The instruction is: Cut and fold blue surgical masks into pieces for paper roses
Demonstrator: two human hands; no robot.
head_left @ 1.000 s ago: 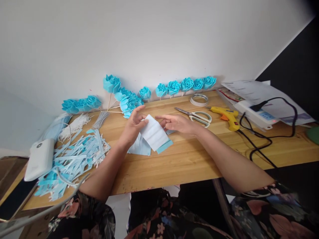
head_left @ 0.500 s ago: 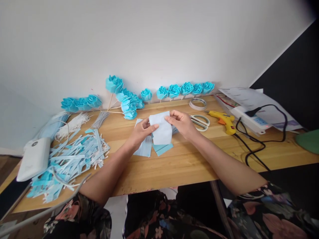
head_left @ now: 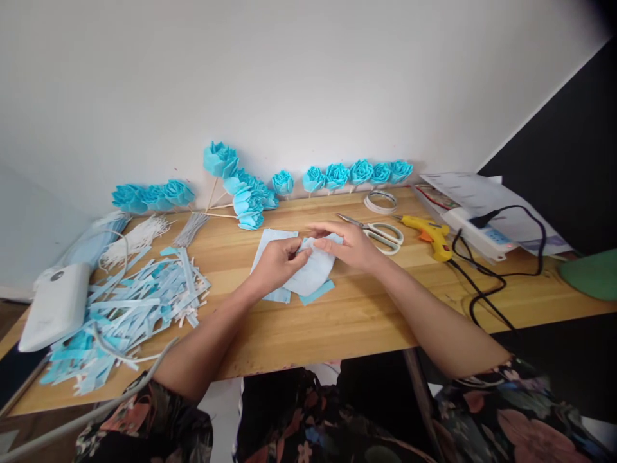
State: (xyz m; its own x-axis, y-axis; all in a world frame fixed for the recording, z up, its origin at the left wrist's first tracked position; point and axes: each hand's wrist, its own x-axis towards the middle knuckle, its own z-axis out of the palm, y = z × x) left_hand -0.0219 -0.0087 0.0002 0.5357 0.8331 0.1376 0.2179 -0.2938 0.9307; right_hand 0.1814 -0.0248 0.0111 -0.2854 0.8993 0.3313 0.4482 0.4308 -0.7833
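Note:
My left hand (head_left: pixel 277 262) and my right hand (head_left: pixel 348 244) meet over the middle of the wooden table (head_left: pixel 337 315), both pinching the top edge of a pale blue-white sheet of mask fabric (head_left: pixel 311 273). The sheet droops toward the table, curved at its lower side. Under it lie more flat blue pieces (head_left: pixel 270 247), one showing a darker blue corner (head_left: pixel 319 292). The fingers of both hands are closed on the sheet's edge.
Blue fabric roses (head_left: pixel 359 172) on sticks line the wall. A heap of cut blue strips (head_left: pixel 130 308) and a white device (head_left: pixel 55 305) lie left. Scissors (head_left: pixel 378 230), a tape roll (head_left: pixel 380 201), a yellow glue gun (head_left: pixel 429 233) with black cable, a power strip (head_left: pixel 484 233) and papers lie right.
The sheet, held up and spread between both hands half a second ago, has come down toward the table, and my hands have moved closer together at its top edge.

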